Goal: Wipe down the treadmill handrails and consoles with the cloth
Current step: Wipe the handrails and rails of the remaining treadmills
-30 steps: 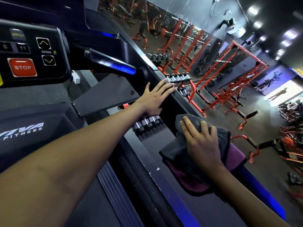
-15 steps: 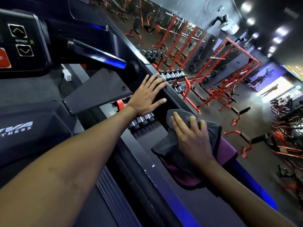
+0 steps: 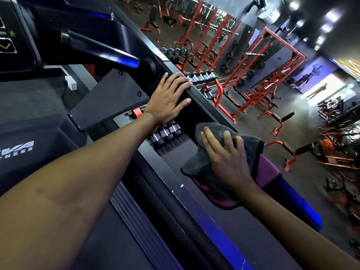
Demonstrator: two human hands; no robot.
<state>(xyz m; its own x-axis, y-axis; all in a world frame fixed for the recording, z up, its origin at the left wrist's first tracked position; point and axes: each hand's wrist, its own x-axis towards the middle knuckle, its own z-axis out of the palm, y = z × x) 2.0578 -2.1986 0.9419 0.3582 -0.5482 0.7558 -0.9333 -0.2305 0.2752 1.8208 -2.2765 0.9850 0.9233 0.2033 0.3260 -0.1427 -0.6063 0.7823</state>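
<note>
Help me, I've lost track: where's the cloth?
The cloth lies lower right of centre, under the flat right hand on the treadmill handrail, below the left hand.

Dim gym; white ceiling spotlights (image 3: 331,16) glare upper right; bright blown-out doorway (image 3: 329,90) behind; edges bend, far racks perhaps motion-blurred.

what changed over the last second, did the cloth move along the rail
Barely. The right hand with the cloth crept slightly up the rail toward the left hand; mostly the camera swung right. The left hand stayed flat on the rail, and nothing was grabbed or released.
</note>
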